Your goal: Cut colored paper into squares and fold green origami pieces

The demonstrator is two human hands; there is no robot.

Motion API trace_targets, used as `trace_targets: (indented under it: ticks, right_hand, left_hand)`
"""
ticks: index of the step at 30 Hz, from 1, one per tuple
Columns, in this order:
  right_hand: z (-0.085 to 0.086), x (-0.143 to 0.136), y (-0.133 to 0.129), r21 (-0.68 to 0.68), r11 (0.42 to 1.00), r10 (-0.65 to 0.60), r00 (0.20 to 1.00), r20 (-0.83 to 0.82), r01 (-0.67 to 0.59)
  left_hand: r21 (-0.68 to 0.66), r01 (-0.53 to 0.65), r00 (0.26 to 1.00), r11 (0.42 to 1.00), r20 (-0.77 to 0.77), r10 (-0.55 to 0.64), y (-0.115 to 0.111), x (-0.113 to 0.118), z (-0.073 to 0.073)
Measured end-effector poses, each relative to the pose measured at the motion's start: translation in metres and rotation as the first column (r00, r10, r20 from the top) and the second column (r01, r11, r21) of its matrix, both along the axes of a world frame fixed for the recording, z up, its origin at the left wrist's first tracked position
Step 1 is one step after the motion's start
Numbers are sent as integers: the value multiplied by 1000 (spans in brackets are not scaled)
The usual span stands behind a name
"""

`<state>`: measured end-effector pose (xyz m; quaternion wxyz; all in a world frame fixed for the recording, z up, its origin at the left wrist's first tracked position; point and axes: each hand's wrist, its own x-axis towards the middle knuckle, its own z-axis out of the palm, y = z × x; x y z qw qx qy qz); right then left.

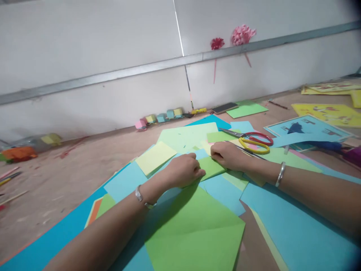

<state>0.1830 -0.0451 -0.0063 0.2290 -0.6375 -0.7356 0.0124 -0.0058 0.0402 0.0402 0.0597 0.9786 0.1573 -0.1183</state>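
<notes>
Between my hands lies a small piece of green paper (211, 168), flat on a pile of coloured sheets. My left hand (184, 170) has its fingers curled down on the paper's left end. At the upper right end, my right hand (225, 153) is closed on the same piece, fingertips partly hidden. A pair of scissors (255, 142) with one red and one yellow handle lies just beyond my right hand, blades pointing left. Nearest me is a large green sheet (194, 229). A pale yellow sheet (155, 157) rests left of my left hand.
Small paper blocks (160, 117), a yellow tube (199, 111) and a dark phone-like slab (225, 108) line the wall. Blue and yellow cards (324, 114) lie at right. Pencils (10, 177) and an orange item (19, 153) are at far left. Paper flowers (243, 34) hang on the wall rail.
</notes>
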Motion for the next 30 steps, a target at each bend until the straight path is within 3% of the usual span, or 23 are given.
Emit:
trace_targets:
  ticks: [3,9,17,24,28,30]
  right_hand:
    - [0,0,0,-12,1000,-6,1000,-3,6]
    - [1,0,0,-31,999,-15,1000,-12,14]
    - [0,0,1,-30,1000,-10,999,-33,9]
    - [6,5,3,21,998,-49,994,-99,52]
    - [21,1,-1,143,988,67,997,-37,-61]
    - [24,-6,-3,135,980,144,989,40,-148]
  left_hand:
    - [49,-59,998,997,10,58,-10,3,-4]
    - [72,-26,1000,997,-16,27,-9,3,-4]
    - [-256,54,998,965,-7,-58,17,-8,5]
    - [-294,34,999,955,-17,-40,23,-6,5]
    - [-286,44,999,957,-4,-47,23,-5,4]
    - [-292,51,999,955,1,-53,23,-5,3]
